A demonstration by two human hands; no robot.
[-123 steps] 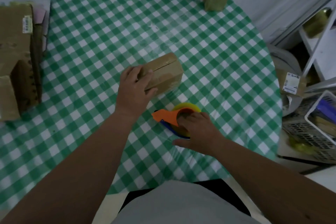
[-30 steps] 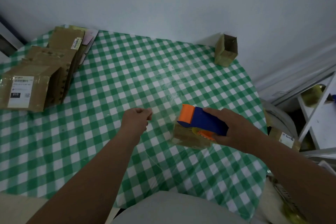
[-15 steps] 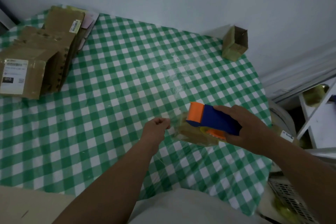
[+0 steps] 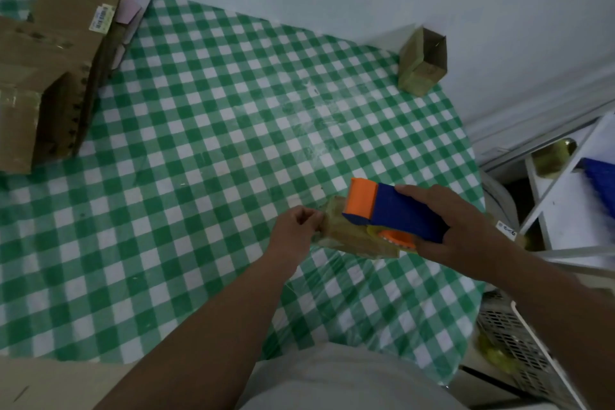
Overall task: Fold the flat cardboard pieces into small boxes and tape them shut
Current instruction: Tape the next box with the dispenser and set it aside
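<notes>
A small folded cardboard box lies on the green checked table, near its right side. My right hand grips a blue and orange tape dispenser and holds it on top of the box. My left hand is at the box's left end, its fingertips pinched together on what looks like the clear tape's end; the tape itself is hard to make out. Most of the box is hidden under the dispenser.
A stack of flat cardboard pieces lies at the table's far left. One finished small box stands at the far right by the wall. To the right of the table are a white shelf and a wire basket.
My left hand has moved right, from the open table up to the box's left end. The dispenser has stayed on the box. The view has tilted down a little.
</notes>
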